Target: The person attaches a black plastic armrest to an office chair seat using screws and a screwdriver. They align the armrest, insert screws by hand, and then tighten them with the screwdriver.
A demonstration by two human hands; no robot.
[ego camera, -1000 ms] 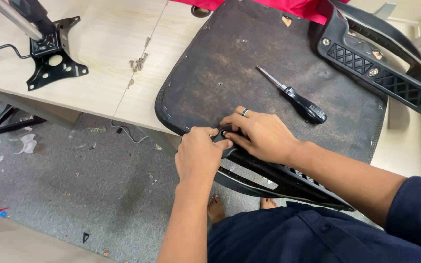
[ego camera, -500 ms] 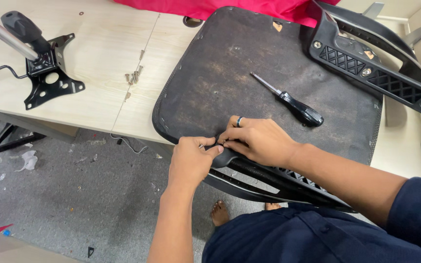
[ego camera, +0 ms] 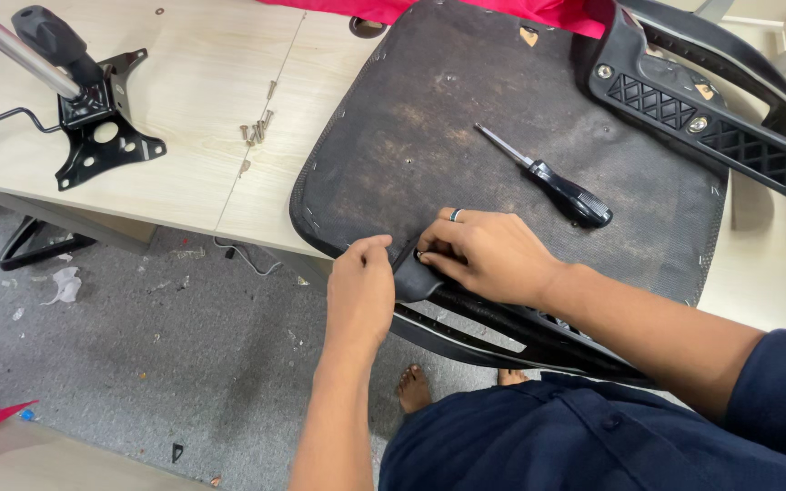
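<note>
Left hand (ego camera: 361,295) and right hand (ego camera: 484,255) both grasp the black armrest bracket (ego camera: 502,318) at the near edge of the upturned seat base (ego camera: 429,118), which lies on the desk (ego camera: 184,118) bearing a screwdriver (ego camera: 552,179).

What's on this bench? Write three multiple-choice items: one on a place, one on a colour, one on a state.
1. The screwdriver lies: A on the floor; B on the upturned seat base; C among loose screws.
2. Its handle is: A black; B yellow; C red.
3. The left hand and right hand: A hold the screwdriver; B grip the black armrest at the seat's near edge; C hang free.
Answers: 1 B, it rests on the dark underside; 2 A, the grip is black; 3 B, both hands' fingers close on that part.
</note>
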